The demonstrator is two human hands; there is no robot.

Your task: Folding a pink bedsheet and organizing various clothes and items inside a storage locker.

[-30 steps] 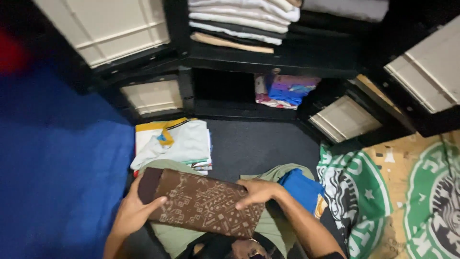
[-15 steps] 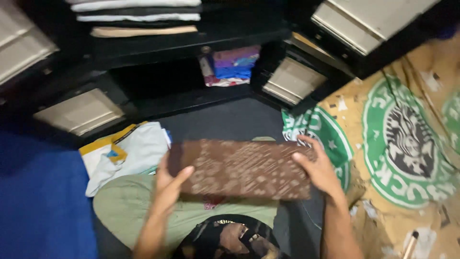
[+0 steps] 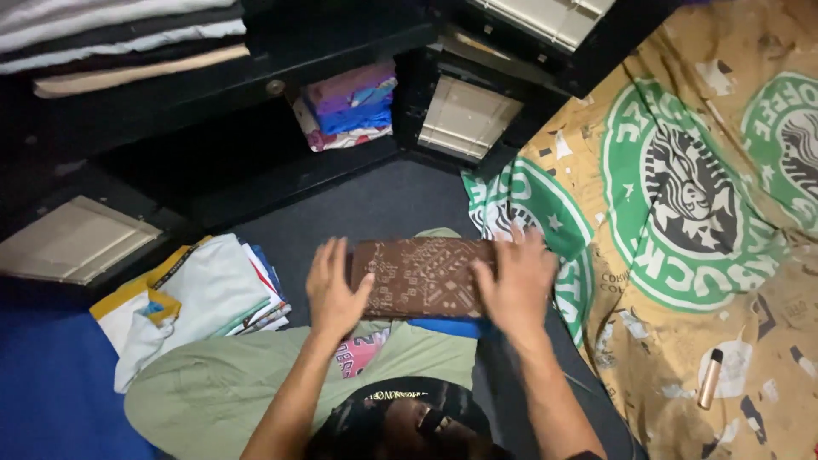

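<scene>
On the floor before the wardrobe: I am watching both hands pressing a folded cloth flat on a lap-side pile.
Folded cloth: the brown patterned cloth (image 3: 422, 277) is lying flat on a blue folded garment (image 3: 447, 327), just past the olive-green knee (image 3: 221, 388), so the pile is staying within arm's reach.
Left hand: the left hand (image 3: 334, 290) is lying open-palmed on the cloth's left end, fingers spread wide, pinning that edge rather than gripping it.
Right hand: the right hand (image 3: 515, 281) is spreading flat over the right end, covering it; I cannot tell whether its thumb is tucking under the fold.
Neighbours: a stack of folded shirts (image 3: 192, 298) is sitting to the left, apart from the cloth.
Right side: a tan and green printed sheet (image 3: 707, 196) is covering the floor, with a small gold tube (image 3: 710, 379) lying on it.
Behind: the black wardrobe shelf (image 3: 281, 81) is standing open, holding colourful folded clothes (image 3: 349, 106).
</scene>
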